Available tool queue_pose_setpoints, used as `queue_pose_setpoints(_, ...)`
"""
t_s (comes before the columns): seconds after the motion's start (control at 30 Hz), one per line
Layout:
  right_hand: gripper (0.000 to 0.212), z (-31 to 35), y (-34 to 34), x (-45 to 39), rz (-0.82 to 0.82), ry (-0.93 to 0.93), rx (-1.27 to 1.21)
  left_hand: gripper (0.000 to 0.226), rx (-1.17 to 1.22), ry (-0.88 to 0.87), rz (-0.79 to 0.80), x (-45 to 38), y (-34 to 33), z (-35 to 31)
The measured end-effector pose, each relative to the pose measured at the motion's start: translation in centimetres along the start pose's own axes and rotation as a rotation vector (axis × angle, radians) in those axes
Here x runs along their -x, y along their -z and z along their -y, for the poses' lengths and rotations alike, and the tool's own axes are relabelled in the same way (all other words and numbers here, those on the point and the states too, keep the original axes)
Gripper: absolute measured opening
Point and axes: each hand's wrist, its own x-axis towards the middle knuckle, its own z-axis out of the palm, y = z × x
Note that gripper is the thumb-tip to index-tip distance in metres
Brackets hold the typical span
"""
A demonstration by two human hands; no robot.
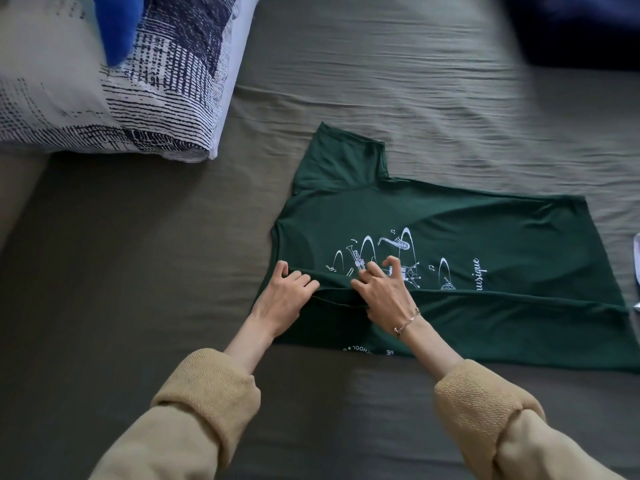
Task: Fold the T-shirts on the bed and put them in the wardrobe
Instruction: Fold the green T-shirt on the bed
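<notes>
So the dark green cotton T-shirt with the white music-instrument print (pixel 450 237) is lying flat on the olive-grey bedsheet (pixel 381 81), collar end toward the patterned navy-and-white pillow (pixel 138 98), hem off to the right. The near long side is already folded over onto the body, and both hands are on that fold up near the shoulder. The left hand (pixel 282 296) has its fingers (pixel 301 280) curled over the folded edge, gripping it. The right hand (pixel 384 289), the one with the thin chain bracelet (pixel 407 322), is right beside it, fingers bent and pinching the cloth at the crease.

Handling-wise I'd say this is thin, floppy jersey: light, no stiffness at all, so it'll sag and wrinkle if you lift it from one spot. Best to hold it at the folded edge with hands spread apart, or at the shoulder and hem corners, and smooth as you go. The far sleeve still sticks out, so that side looks undone.

No wardrobe, drawer or basket in view, so nothing to say about what's stored in them.
</notes>
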Motion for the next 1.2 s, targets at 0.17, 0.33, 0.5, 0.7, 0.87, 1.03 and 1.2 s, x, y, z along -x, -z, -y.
queue_pose_setpoints(0.17, 0.031, -0.1, -0.2, 1.0, 0.055, 0.035, 0.059, 0.045, -0.119, -0.042, 0.051, 0.8, -0.4, -0.7)
queue_pose_setpoints(0.33, 0.036, -0.2, -0.7, 1.5, 0.033, -0.063, 0.015, 0.050, -0.037, -0.026, 0.133, 0.9, -0.9, -1.1)
queue_pose_setpoints(0.5, 0.033, -1.1, -2.0, 2.5, 0.267, 0.068, -0.258, 0.041, 0.065, 0.058, 0.260, 0.5, -1.4, -1.1)
queue_pose_setpoints(0.7, 0.038, -2.1, -1.9, 2.7, 0.274, -0.039, -0.482, 0.025, 0.085, 0.211, 0.275, -1.3, -0.4, -2.8)
queue_pose_setpoints(0.87, 0.037, -6.4, -2.1, 3.3, 0.142, -0.299, -0.734, 0.026, 0.147, 0.253, 0.214, -5.7, 1.2, -4.4)
queue_pose_setpoints(1.03, 0.030, -14.5, -3.4, 4.5, 0.130, -0.464, -0.576, 0.031, 0.232, 0.238, 0.111, -12.2, 2.0, -6.3)
queue_pose_setpoints(1.2, 0.046, -23.8, -4.6, 5.8, 0.171, -0.606, -0.471, 0.053, 0.300, 0.207, 0.108, -19.9, 2.5, -8.2)
